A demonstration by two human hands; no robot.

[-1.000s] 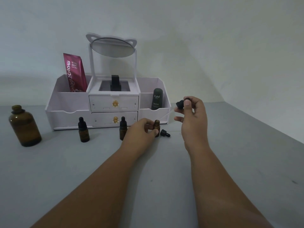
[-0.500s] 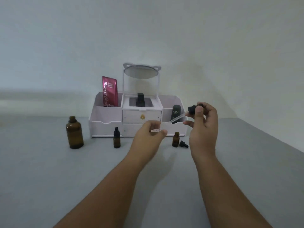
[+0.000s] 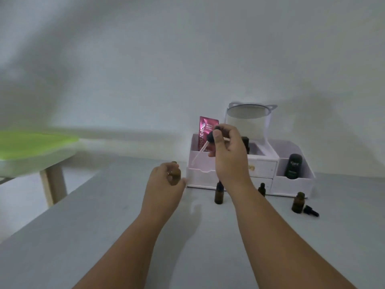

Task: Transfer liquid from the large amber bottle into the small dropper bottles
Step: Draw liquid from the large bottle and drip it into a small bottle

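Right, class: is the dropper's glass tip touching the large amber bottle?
Apart. The head view shows the dropper's glass tip hanging clear of the large amber bottle, with a plain gap between them.

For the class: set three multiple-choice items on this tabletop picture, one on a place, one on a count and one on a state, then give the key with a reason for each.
1. Where does the loose dropper cap lie?
A) in the white organizer
B) on the table beside the uncapped small bottle
C) in the left hand

2. How many small amber dropper bottles stand on the table?
A) one
B) five
C) three

3. What is the right hand doing?
A) pinching a dropper by its black bulb
B) lying flat on the table
C) gripping the pink sachet

Key:
1 B: the cap lies just right of that bottle's base.
2 C: two capped bottles stand there as well as the uncapped one.
3 A: the glass pipette slants down to the left from the pinched bulb.
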